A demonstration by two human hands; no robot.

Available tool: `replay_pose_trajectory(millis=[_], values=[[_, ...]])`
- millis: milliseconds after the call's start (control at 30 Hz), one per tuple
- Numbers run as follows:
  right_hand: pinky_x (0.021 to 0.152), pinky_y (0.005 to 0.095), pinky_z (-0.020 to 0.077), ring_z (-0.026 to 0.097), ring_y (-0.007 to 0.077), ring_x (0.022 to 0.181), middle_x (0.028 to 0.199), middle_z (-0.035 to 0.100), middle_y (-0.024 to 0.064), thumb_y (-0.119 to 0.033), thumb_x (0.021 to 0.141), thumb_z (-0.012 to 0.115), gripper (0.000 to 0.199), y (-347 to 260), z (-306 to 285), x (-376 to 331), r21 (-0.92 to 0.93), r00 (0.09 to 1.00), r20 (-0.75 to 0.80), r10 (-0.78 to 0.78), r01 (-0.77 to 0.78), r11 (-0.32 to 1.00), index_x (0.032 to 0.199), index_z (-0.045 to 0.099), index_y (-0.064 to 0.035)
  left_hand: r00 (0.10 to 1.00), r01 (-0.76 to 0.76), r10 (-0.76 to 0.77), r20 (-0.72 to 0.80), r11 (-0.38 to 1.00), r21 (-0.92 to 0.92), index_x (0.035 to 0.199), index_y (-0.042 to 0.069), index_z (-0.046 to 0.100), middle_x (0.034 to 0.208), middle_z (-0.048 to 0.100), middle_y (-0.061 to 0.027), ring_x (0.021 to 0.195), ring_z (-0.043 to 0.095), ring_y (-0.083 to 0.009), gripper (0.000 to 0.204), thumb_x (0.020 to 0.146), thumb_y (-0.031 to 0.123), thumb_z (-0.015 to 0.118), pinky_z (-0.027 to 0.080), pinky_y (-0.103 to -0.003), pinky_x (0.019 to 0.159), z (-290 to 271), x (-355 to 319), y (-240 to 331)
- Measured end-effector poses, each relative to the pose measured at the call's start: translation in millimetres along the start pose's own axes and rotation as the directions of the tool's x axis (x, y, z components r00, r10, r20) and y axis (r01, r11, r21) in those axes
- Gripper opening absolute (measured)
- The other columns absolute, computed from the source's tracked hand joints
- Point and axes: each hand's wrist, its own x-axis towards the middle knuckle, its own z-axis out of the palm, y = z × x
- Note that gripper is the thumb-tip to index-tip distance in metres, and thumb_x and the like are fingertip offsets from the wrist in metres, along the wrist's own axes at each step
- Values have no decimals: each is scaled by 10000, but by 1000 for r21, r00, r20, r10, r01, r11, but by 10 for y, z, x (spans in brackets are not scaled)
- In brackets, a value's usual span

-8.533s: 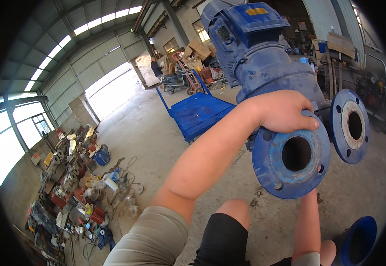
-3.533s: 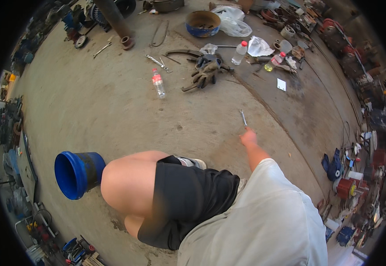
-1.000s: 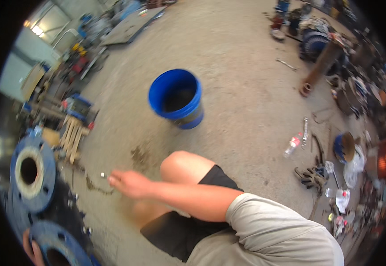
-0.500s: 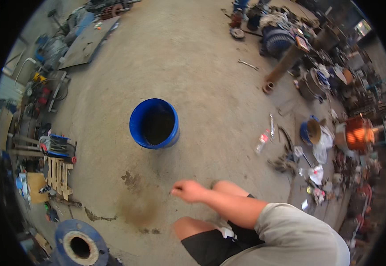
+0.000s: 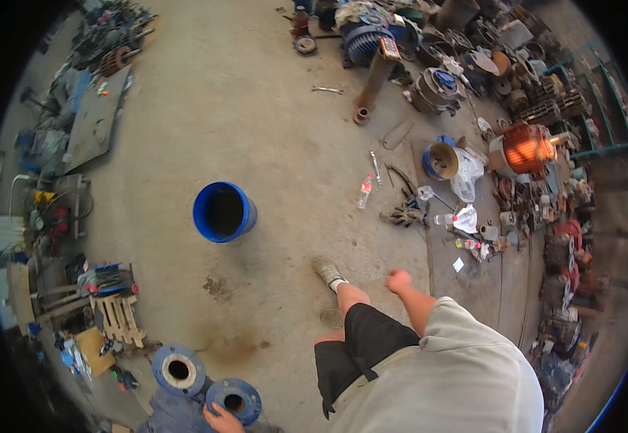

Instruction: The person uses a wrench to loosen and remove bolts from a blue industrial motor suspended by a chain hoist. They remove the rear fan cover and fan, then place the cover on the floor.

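At the lower edge my left hand [image 5: 221, 420] is against the rim of a blue round flange [image 5: 233, 401] with a dark bore, fingers curled at its edge. Beside it stands a second blue flange [image 5: 178, 369] with a pale worn face, above a blue body. My right hand [image 5: 399, 281] hangs out to the right of my black shorts, curled into a fist; no object shows in it. A blue bucket [image 5: 247, 216] with a dark inside stands on the concrete floor, ahead and left of my feet.
To the right lie a wrench [image 5: 376, 169], a plastic bottle [image 5: 364, 193], dark gloves [image 5: 405, 215] and a small blue bucket [image 5: 428, 160]. Machine parts and a copper-wound motor [image 5: 528, 149] crowd the right side. A wooden pallet [image 5: 119, 321] and a cable reel [image 5: 107, 278] are at left.
My view has turned right and I am more upright, one leg extended. My right hand has swung from front to my right side. My left hand has come into view at the flange.
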Motion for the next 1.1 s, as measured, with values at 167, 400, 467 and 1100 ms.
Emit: replay_pose_trajectory(millis=[167, 400, 467, 1100], values=[[854, 502, 574, 745, 359, 976, 1059, 774, 169, -236, 996, 572, 290, 1577, -1008, 11, -750, 809, 524, -268, 587, 305, 1049, 776, -36, 987, -162, 152, -58, 942, -294, 1441, -20, 561, 1399, 592, -274, 1311, 568, -416, 590, 943, 252, 723, 433, -475, 1148, 66, -168, -257], [822, 454, 594, 753, 306, 944, 1002, 781, 177, -319, 911, 743, 319, 1044, -1382, 15, -529, 691, 583, -428, 722, 445, 1094, 777, -60, 923, -383, 365, -119, 864, -326, 1298, 29, 601, 1240, 563, -225, 1165, 598, -443, 524, 943, 389, 737, 486, -551, 1008, 138, -1408, -242], [840, 442, 589, 748, 288, 966, 1025, 782, 160, -316, 922, 742, 324, 350, -1199, -194, -396, 686, 600, -412, 702, 592, 1118, 774, -60, 875, -284, 414, 250, 858, -428, 1307, 40, 611, 1304, 599, -270, 1197, 619, -451, 498, 979, 405, 696, 517, -534, 1017, 280, -2039, -400], [944, 358, 558, 699, 134, 1073, 1153, 772, 31, -271, 1021, 690, 363, -3595, -698, -177, -305, 261, 925, -277, 944, -129, 1300, 725, -41, 624, 779, -236, 745, 115, -616, 1216, 120, 800, 1103, 811, -118, 995, 759, -256, 429, 871, 372, 758, 584, -391, 898, 313, -6464, 204]])
